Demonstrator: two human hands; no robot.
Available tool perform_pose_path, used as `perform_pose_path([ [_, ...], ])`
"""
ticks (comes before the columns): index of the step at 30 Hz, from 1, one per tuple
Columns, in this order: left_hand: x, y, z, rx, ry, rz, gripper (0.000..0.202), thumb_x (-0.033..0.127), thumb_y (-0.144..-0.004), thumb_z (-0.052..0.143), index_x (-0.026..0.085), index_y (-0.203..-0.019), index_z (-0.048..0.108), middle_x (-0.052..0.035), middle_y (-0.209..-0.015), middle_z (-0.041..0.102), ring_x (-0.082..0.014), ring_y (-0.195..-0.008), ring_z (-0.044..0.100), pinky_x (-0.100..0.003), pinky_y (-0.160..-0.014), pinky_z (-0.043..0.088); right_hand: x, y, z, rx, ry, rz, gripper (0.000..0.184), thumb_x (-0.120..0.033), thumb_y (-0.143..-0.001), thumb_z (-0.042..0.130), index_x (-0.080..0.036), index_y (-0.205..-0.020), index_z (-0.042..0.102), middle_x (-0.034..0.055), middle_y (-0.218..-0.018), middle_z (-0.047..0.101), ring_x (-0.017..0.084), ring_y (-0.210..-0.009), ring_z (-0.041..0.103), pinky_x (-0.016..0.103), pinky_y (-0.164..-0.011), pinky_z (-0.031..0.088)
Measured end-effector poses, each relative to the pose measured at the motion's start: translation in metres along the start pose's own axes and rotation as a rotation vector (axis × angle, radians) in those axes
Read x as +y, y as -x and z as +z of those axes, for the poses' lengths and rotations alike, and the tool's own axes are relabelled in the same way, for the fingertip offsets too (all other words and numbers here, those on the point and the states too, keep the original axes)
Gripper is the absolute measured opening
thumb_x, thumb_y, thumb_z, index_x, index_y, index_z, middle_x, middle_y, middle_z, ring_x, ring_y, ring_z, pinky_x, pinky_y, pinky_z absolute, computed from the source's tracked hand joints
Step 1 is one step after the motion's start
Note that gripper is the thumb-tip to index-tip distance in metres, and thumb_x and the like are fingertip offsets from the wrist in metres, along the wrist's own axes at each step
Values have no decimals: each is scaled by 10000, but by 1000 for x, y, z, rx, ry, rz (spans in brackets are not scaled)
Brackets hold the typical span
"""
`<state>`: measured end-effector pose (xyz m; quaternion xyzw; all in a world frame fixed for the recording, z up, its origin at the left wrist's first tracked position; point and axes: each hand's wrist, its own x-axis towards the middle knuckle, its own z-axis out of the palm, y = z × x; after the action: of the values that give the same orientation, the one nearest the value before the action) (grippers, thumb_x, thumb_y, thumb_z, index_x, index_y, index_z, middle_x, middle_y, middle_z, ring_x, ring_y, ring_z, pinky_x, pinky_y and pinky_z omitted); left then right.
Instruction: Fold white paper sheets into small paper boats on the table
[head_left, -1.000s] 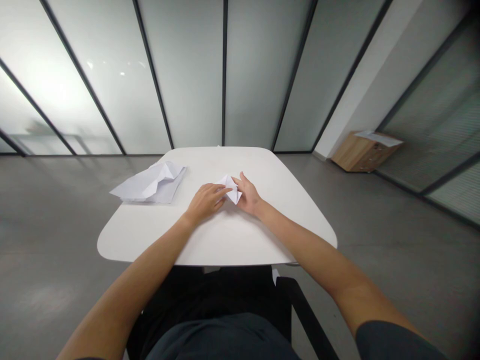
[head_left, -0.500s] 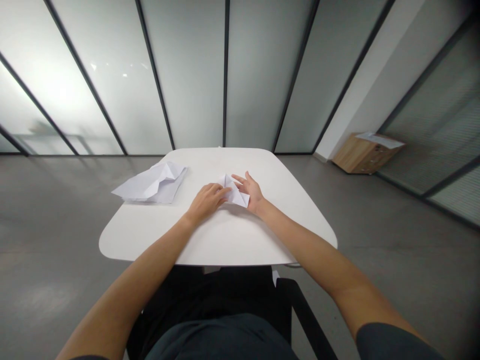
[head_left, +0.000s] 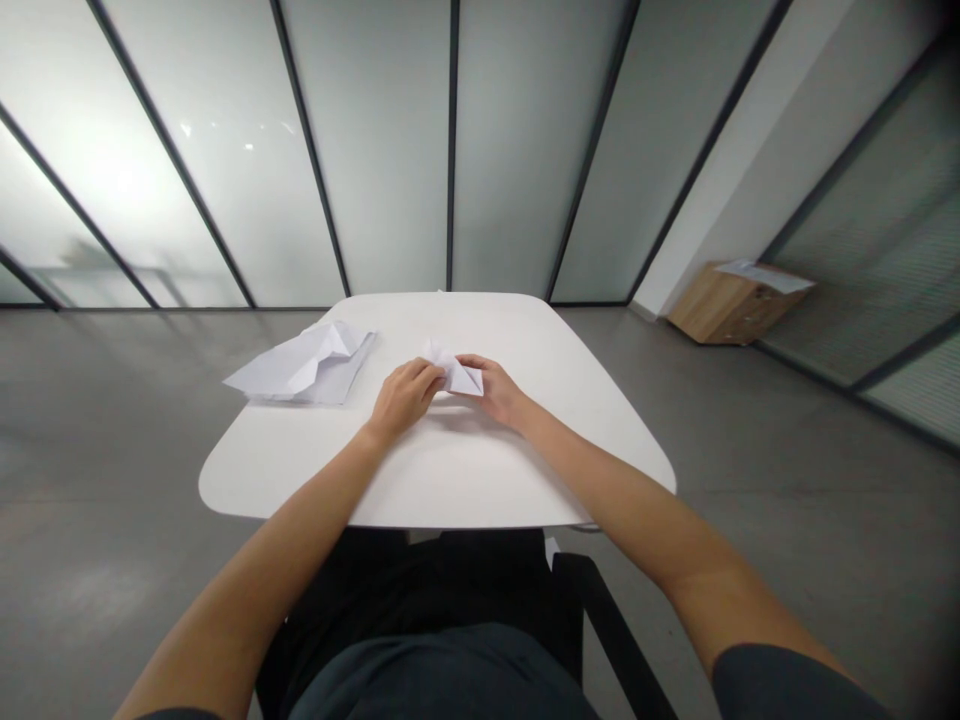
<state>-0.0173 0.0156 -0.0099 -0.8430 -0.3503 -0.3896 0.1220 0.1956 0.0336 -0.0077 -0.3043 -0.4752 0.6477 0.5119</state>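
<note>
A small piece of folded white paper [head_left: 463,378] is held between my two hands, just above the middle of the table. My left hand [head_left: 409,392] is closed on its left side, fingers bent over the paper. On the other side, my right hand [head_left: 496,388] grips the right part, with fingers behind and beneath it. Creases and a pointed flap show on the paper's near right side. Its far left edge looks blurred, and the fingers cover part of it.
The white table [head_left: 450,480] has rounded corners. At its left lie loose white paper sheets [head_left: 307,370], the top one creased. A black chair armrest [head_left: 600,610] is by my right side. A wooden cabinet [head_left: 731,305] with papers on top stands against the right wall.
My right hand was spread beside the paper and has now closed on it. The folded paper has turned and shifted slightly left and away, with my left hand still on it.
</note>
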Motion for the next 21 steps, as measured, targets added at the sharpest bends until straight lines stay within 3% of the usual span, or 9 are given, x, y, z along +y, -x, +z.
perform_pose_path([
  [6,1,0,2,87,114,-165,167,342,-1092,493,223,-1097,610,-78,-1004,689,-216,-939,652,-339,-863,509,-1,5,0,-51,151,-85,342,-306,-667,888,-247,-981,767,13,-1007,786,213,-988,696,369,-893,584],
  [11,7,-4,6,124,347,-339,197,394,-1051,534,213,-1071,610,-36,-879,648,-183,-779,587,-317,-759,479,-1,10,7,-90,212,-162,389,-468,-738,905,-238,-1019,764,36,-1035,768,214,-983,675,373,-872,576],
  [17,27,-17,7,-4,964,-513,361,565,-955,669,214,-1004,605,-9,-846,641,-159,-756,578,-275,-707,465,0,12,21,-23,226,-284,484,-617,-734,893,-227,-945,700,11,-894,710,185,-829,635,354,-796,561],
  [21,28,-28,8,-44,1252,-618,405,557,-884,772,208,-983,590,9,-812,614,-135,-705,580,-245,-642,461,-7,12,25,103,205,-295,530,-698,-723,858,-235,-855,636,-13,-801,654,162,-739,590,320,-703,550],
])
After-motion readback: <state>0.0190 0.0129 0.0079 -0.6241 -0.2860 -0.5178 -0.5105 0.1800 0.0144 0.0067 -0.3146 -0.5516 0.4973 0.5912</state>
